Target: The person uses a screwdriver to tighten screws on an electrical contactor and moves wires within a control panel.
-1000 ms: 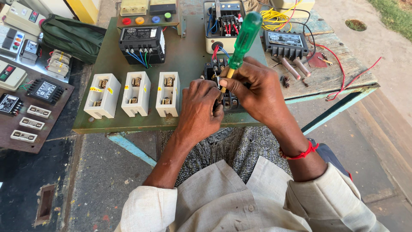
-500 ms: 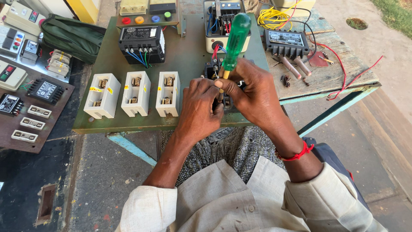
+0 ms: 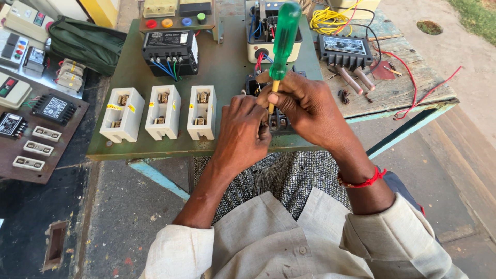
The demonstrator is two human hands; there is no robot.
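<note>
Tilted more upright than a second ago, the green screwdriver [image 3: 281,41] is gripped by the right hand [image 3: 310,106]; a black switch [image 3: 276,116], right of three white fuse holders [image 3: 161,112], is clasped by the left hand [image 3: 243,132].

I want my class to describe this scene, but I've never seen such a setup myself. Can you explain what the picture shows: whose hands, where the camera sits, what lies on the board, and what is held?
The camera is worn on a person's head and looks down at their own two bare hands. The right hand grips a green-handled screwdriver, standing nearly upright with its tip down in a small black electrical part. The left hand steadies that part. All this rests on a green board. Also on it are three white fuse holders in a row, a black box with coloured wires, and coloured push buttons. A coil of yellow wire lies behind.
</note>
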